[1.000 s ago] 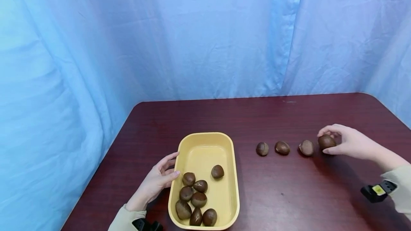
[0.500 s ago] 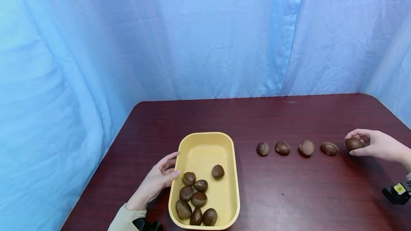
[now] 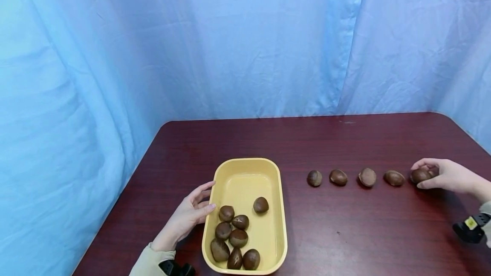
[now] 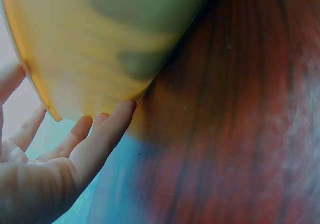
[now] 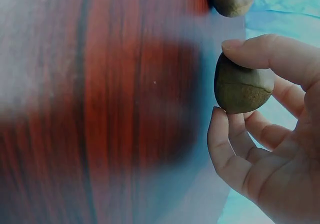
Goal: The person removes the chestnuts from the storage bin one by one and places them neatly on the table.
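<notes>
On the right, my right hand (image 3: 446, 176) pinches a brown chestnut (image 3: 420, 176) between thumb and fingers, low over the table. In the right wrist view, the pinched chestnut (image 5: 243, 87) shows a dark upper part and a paler, rough lower end. Several chestnuts, among them an oval one (image 3: 394, 178), lie spaced out in a row to its left. My left hand (image 3: 188, 214) rests against the left side of a yellow tray (image 3: 283, 225), thumb tip at the rim. The left wrist view shows its fingertips (image 4: 129, 109) touching the tray's outer wall.
Several chestnuts sit in the tray, mostly bunched at its near left, with a single chestnut (image 3: 261, 205) apart on the right. The dark red-brown table (image 3: 345, 233) has rounded far corners. Blue curtains (image 3: 245, 46) hang behind it and along the left.
My right hand has moved right from the fourth chestnut, now uncovered in the row, with another chestnut in its fingers, then lowered slightly. The left hand and tray stay in place.
</notes>
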`<move>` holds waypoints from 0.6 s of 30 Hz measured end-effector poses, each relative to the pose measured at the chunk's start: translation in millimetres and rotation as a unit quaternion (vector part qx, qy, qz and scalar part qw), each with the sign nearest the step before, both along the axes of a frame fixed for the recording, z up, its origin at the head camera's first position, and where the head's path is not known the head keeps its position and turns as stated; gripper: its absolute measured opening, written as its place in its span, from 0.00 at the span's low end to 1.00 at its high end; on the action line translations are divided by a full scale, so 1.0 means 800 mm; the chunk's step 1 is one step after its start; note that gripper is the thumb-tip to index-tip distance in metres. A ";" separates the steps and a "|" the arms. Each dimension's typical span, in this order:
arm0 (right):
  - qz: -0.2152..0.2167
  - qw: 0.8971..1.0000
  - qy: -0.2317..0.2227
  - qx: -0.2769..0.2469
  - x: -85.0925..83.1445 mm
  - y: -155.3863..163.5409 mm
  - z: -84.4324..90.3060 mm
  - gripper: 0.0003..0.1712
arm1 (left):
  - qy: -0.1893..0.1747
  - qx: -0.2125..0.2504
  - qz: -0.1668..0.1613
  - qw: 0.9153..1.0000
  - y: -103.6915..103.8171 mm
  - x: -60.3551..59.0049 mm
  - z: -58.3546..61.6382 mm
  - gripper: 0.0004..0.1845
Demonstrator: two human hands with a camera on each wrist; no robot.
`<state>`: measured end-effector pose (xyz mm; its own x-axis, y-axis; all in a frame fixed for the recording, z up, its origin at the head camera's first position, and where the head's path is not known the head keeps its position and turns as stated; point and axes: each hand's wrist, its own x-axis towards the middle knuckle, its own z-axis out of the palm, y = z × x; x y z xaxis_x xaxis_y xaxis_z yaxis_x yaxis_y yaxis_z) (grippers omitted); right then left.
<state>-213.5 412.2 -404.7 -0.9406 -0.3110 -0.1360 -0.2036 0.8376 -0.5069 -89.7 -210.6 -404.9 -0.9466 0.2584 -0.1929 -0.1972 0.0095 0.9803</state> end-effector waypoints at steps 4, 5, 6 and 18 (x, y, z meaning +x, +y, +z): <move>0.008 1.000 -0.009 0.000 0.000 -0.002 -0.003 0.22 | 0.001 0.002 -0.002 1.000 0.000 -0.001 0.000 0.37; 0.009 1.000 -0.011 0.001 0.000 -0.002 -0.003 0.22 | 0.001 0.004 -0.003 1.000 0.000 -0.001 0.001 0.36; 0.008 1.000 -0.012 0.003 0.001 -0.002 -0.003 0.22 | 0.002 0.005 -0.004 1.000 0.000 -0.002 0.001 0.36; 0.008 1.000 -0.008 0.015 -0.003 0.000 0.002 0.25 | 0.001 0.003 -0.001 1.000 0.001 0.000 0.001 0.37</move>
<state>-215.9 412.4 -403.3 -0.9328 -0.3221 -0.1616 -0.2094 0.8495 -0.4843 -90.0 -210.0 -404.5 -0.9464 0.2616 -0.1895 -0.1950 0.0049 0.9808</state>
